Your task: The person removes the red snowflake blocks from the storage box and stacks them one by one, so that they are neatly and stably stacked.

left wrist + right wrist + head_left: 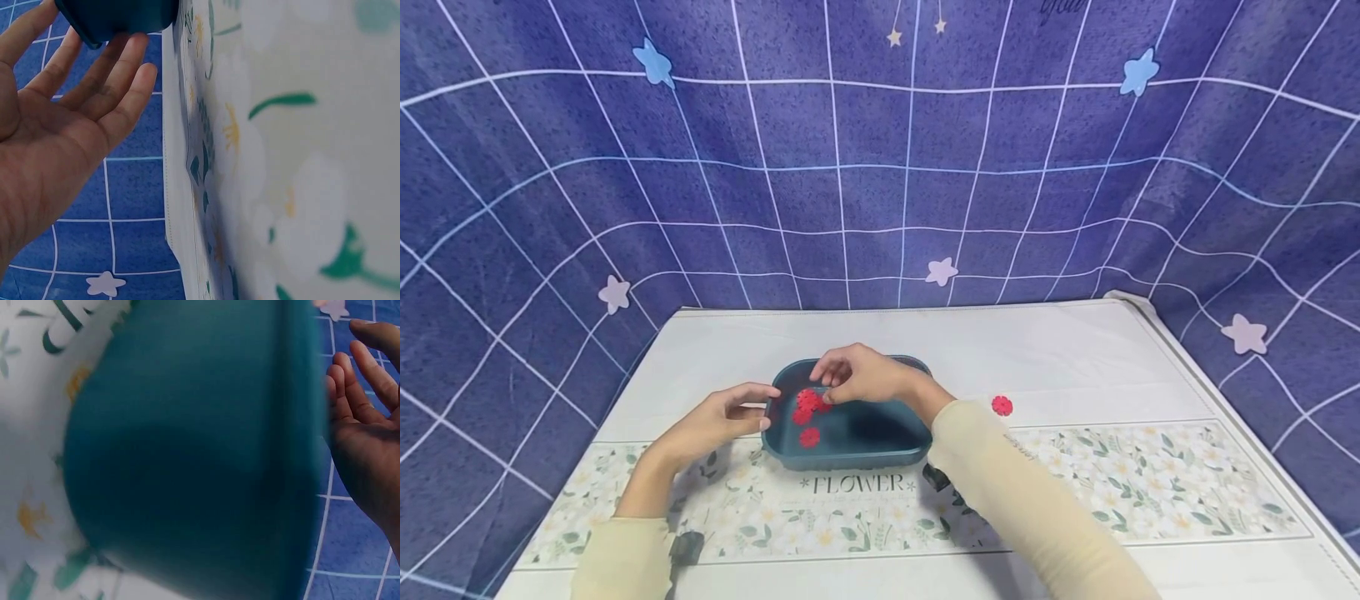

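Observation:
A dark teal tray (850,458) with rounded corners sits on the table. Several red, round, notched plastic discs (809,437) lie in its left end. My left hand (718,425) is at the tray's left end, fingertips right at the rim and wall, with the fingers fairly straight. Over the inside of the tray reaches my right hand (865,375), thumb close above the red discs. In the right wrist view its fingers (359,394) are loosely bent and apart, with nothing showing between them. The tray wall (187,456) fills much of that view.
One more red disc (1002,406) lies on the table to the right of the tray. The white tablecloth (1037,350) has a flower-printed band (1135,475) across it. Behind the table hangs a blue curtain (880,192) with a grid and stars.

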Demonstrator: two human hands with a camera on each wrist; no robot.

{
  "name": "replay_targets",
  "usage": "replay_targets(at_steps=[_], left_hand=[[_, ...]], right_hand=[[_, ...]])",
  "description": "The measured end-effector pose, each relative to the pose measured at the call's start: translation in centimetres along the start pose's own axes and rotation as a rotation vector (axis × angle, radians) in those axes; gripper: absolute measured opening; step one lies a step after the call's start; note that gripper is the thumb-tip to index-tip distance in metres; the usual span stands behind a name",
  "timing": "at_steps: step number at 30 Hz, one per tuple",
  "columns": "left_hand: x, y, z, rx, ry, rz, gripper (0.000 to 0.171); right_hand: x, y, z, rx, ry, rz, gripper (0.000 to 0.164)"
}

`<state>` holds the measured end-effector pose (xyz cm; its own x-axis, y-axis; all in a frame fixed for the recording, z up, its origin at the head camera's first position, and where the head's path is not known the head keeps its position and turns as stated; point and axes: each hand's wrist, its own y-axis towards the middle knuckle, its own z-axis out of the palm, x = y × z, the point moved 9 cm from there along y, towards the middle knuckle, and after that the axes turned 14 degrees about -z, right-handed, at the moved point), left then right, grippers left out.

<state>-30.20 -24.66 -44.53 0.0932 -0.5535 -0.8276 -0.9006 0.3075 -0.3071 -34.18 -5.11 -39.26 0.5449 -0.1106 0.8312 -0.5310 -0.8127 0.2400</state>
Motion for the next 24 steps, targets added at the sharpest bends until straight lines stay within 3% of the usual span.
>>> replay_targets(at_steps=[10,24], left_hand=[[0.0,0.0,0.0,0.011,-0.014,-0.006,0.051],[-0.2,-0.1,0.0,0.010,-0.005,-0.003,0.053]], right_hand=[[-1.5,0.5,3.0,0.058,0.011,0.016,0.036],[-3.5,0.2,5.8,0.064,-0.028,0.090,0.030]])
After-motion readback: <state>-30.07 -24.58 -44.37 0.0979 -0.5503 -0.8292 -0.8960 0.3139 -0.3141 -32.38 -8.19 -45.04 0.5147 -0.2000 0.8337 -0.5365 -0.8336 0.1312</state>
